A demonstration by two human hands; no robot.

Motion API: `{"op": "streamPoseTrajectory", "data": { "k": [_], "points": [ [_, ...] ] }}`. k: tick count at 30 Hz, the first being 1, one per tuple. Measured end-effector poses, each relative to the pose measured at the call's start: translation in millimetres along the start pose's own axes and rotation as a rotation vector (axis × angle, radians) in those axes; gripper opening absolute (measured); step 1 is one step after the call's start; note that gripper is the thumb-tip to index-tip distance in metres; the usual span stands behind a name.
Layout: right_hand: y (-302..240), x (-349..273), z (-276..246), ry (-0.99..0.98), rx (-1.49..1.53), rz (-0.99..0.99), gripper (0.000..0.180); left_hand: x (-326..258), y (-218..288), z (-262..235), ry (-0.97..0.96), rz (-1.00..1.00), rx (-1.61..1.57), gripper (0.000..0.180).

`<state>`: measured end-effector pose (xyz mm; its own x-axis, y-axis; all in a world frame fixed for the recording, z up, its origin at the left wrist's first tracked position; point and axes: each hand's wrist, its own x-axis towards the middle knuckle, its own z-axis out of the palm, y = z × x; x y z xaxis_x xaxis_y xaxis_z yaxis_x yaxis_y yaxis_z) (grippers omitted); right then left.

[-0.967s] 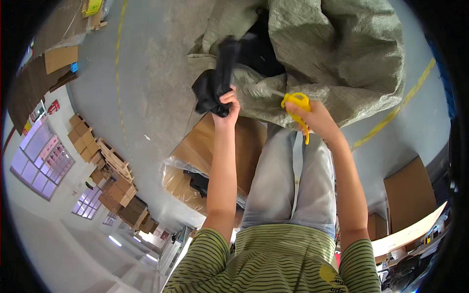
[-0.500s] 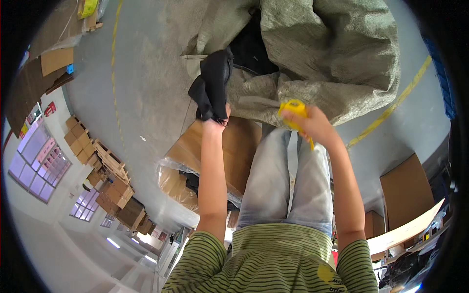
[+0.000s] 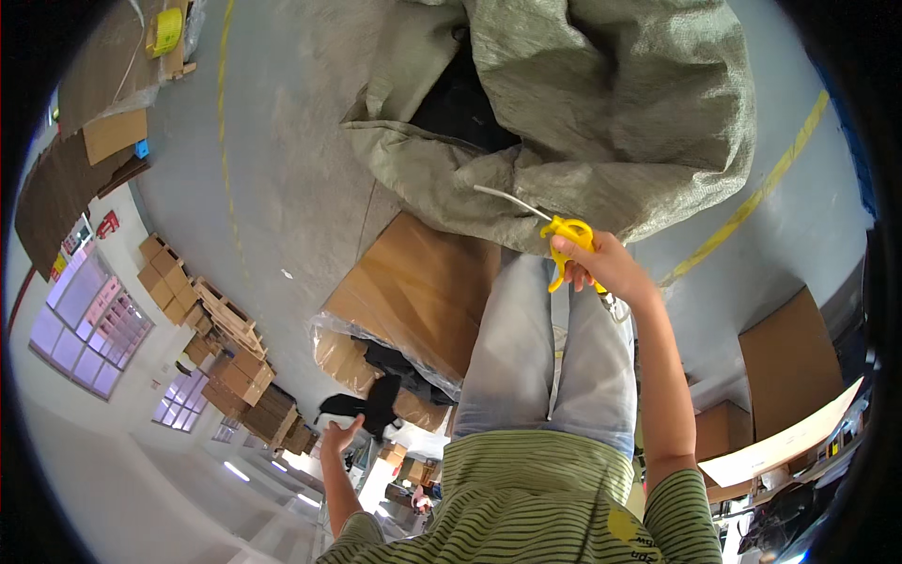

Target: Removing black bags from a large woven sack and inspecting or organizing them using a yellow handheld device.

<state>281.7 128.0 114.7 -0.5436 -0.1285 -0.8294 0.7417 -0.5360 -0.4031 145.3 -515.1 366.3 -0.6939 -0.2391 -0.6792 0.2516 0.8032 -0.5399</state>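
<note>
In my right hand (image 3: 601, 265) is a yellow air blow gun (image 3: 569, 237) with a long, bent metal nozzle pointing up and left. My fingers are wrapped round its handle, and a hose fitting shows below them. At the lower left, my left hand (image 3: 340, 436) is stretched out with its fingers apart. A black fabric piece (image 3: 378, 406) is right at its fingertips, beside a plastic-lined cardboard box (image 3: 413, 291); whether they still touch is hard to tell. Ahead of me lies a large grey-green woven sack (image 3: 620, 122), its mouth showing black items (image 3: 462, 108) inside.
More black fabric (image 3: 399, 365) lies in the plastic-lined box by my legs. Yellow lines (image 3: 752, 202) run along the grey floor. Stacked cartons (image 3: 169, 282) and pallets stand far left. On the right are an upright cardboard sheet (image 3: 794, 352) and a cluttered shelf.
My left arm has swung from the sack's mouth down and left to beside the box, carrying the black fabric piece. The blow gun has dropped slightly, and the sack's edge has shifted.
</note>
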Motion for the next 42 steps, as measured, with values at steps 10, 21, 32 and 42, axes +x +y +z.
{"op": "streamPoseTrajectory", "data": {
  "k": [10,21,32,42],
  "points": [
    [-34.4,36.0,-8.8,0.183,0.230,-0.090,0.045,253.8,560.1,-156.5,0.155,0.840,-0.882,0.034],
    [21.0,72.6,-9.6,0.236,0.343,0.077,0.038,435.9,630.1,-121.6,0.105,0.302,-0.374,0.125],
    [28.6,88.7,-6.8,0.237,0.406,0.074,0.044,483.6,587.1,-116.0,-0.229,-0.052,-1.628,0.104],
    [26.1,80.3,6.8,0.259,0.282,-0.009,0.044,439.2,567.3,-153.5,0.216,0.208,-0.860,0.067]
  ]
}}
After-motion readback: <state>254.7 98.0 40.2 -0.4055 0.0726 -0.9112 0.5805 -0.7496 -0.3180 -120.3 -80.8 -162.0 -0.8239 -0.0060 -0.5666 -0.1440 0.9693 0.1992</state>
